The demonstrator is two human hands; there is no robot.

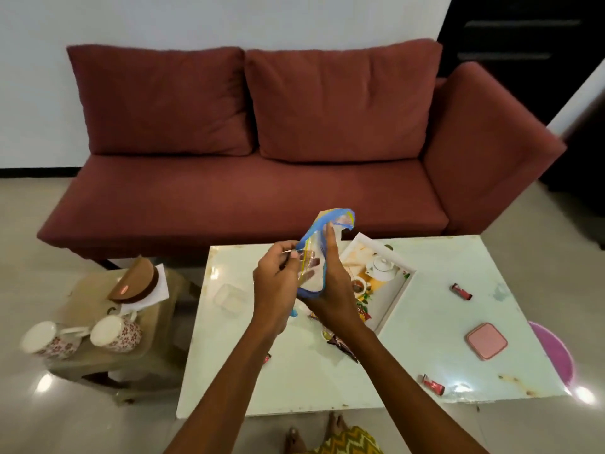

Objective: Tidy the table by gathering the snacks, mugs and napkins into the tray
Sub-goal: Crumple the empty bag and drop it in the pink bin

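The hands, left (pixel 277 285) and right (pixel 332 290), grip a snack bag (pixel 313 229) above the table (pixel 425 339).

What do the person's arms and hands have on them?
Nothing: the left arm and right arm are bare, no sleeves in view. The left hand and right hand show no rings, watch or bracelets. A yellow zigzag garment shows below.

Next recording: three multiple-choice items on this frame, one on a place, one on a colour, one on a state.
1. The floral mugs are: A in the tray; B on the side stool; C on the sofa.
2. The square box on the table is: A pink; B green; C black.
3. The blue-edged packet is: A in the tray; B on the floor; C held in both hands.
Key: B, both sit left of the table; A, its top is pink; C, left hand and right hand grip it.
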